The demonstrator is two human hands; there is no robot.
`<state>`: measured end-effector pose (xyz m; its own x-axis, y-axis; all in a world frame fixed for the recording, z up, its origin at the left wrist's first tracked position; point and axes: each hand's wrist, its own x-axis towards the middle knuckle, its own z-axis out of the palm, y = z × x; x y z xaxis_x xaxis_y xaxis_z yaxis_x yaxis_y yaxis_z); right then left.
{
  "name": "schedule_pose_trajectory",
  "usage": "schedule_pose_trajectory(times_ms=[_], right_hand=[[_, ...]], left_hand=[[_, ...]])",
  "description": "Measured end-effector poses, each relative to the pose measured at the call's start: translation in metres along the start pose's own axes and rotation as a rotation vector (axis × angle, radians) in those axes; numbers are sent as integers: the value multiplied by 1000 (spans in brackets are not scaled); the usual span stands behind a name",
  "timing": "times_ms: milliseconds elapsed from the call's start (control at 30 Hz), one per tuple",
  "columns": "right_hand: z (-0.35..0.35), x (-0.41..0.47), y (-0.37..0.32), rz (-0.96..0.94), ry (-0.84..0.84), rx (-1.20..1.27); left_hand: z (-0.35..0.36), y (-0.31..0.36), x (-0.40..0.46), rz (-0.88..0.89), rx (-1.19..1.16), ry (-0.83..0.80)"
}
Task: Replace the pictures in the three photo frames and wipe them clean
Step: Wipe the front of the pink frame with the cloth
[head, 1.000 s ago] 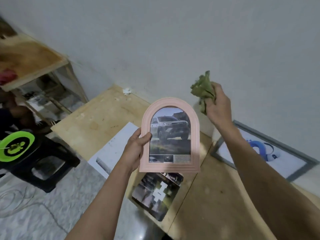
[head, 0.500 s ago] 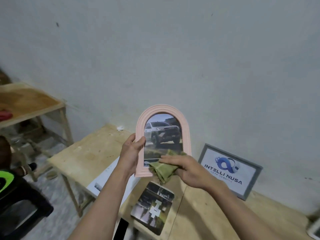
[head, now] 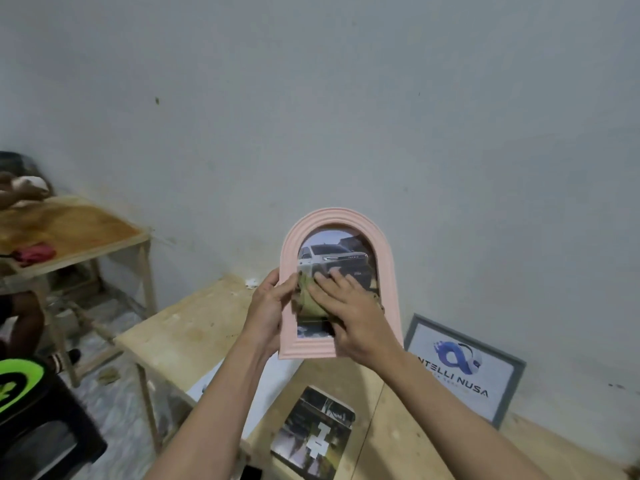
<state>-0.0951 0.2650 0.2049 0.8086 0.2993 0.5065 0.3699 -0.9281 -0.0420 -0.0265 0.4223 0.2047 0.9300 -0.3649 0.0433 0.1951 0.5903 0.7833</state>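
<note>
A pink arched photo frame (head: 389, 271) with a picture of a white truck is held upright above the wooden table (head: 194, 327). My left hand (head: 268, 304) grips its left edge, thumb on the front. My right hand (head: 349, 313) presses a crumpled green cloth (head: 308, 296) flat against the glass with straight fingers. A grey rectangular frame (head: 467, 368) with a blue logo print leans against the wall at the right. A dark loose picture (head: 315, 434) lies on the table below the pink frame.
A white sheet or board (head: 266, 393) lies on the table under my left forearm. A second wooden table (head: 72, 233) with a red item stands at the left. A black stool (head: 48, 441) and a seated person's legs are at the far left.
My right hand with the cloth has slid up the glass from the frame's bottom edge to its middle. A second ago that hand held the cloth raised away from the frame.
</note>
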Motion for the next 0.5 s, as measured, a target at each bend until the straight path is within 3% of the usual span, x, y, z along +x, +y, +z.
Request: schedule_pose_trajectory(times_ms=[67,133,200,267,367,433,500], right_hand=[[-2,-14,-1,-102,-161,42],[-16,-18,-2,-46,-260,237],[-38,-11,0,71,-134,424],[-61,6,4,154,166,450],[-81,37,10,148,444,192],[-74,49,11,33,407,-37],[-51,46,7,-24,302,-119]], left_hand=[[-6,4,-1,19,52,34],[-7,7,-3,40,121,61],[-5,6,-2,66,191,55],[-1,7,-2,89,233,37],[9,8,-3,126,245,-12],[19,10,-4,136,182,-72],[24,14,-5,145,117,-65]])
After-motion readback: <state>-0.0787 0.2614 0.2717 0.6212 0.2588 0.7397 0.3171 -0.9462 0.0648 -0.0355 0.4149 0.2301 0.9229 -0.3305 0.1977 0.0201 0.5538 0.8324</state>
